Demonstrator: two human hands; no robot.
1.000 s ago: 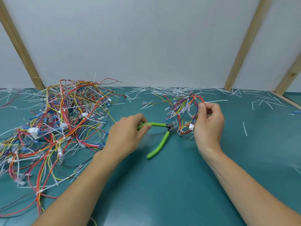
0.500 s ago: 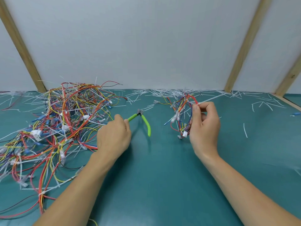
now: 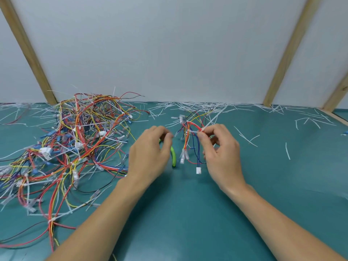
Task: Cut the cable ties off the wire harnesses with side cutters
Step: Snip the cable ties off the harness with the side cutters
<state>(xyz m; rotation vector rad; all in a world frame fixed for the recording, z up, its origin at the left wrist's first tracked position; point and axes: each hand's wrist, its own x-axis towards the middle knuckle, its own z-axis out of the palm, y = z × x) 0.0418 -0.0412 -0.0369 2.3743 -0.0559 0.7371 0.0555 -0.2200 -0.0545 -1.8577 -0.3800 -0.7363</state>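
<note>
1 small wire harness [image 3: 190, 140] hangs above the teal table [image 3: 188, 213], held up by the right hand [image 3: 220, 153], whose thumb and forefinger pinch it at a white cable tie [image 3: 197, 131] near the top of its red loop. Lifting it this way lets the wires and the white connector [image 3: 198, 170] dangle free, so the tie probably stands clear for a cut. Just left of the harness, the left hand [image 3: 150, 155] curls round the green-handled side cutters [image 3: 173, 156]; 1 handle curves down out of the fist, and the blades are hidden behind the fingers, so I cannot tell whether they are open. Well left of the harness lies the big tangled pile of harnesses [image 3: 71, 147], likely the stock waiting. Beyond the harness, along the white wall [image 3: 169, 44], cut white tie ends [image 3: 188, 107] lie scattered, with more strewn to its right.
</note>
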